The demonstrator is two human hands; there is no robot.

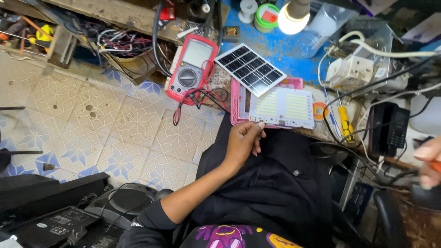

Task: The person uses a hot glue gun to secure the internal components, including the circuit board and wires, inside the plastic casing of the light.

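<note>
Glossy solar panel (250,69), pink plastic frame (235,103), matt black cloth (275,183)

Lighting is uneven. A bare bulb (291,20) at the top burns out to white glare and lights the blue bench top (275,46) beneath it. The lower corners fall into deep shadow. The right hand (429,165) is motion-blurred at the frame edge. Wide-angle bending shows along the borders.
</note>
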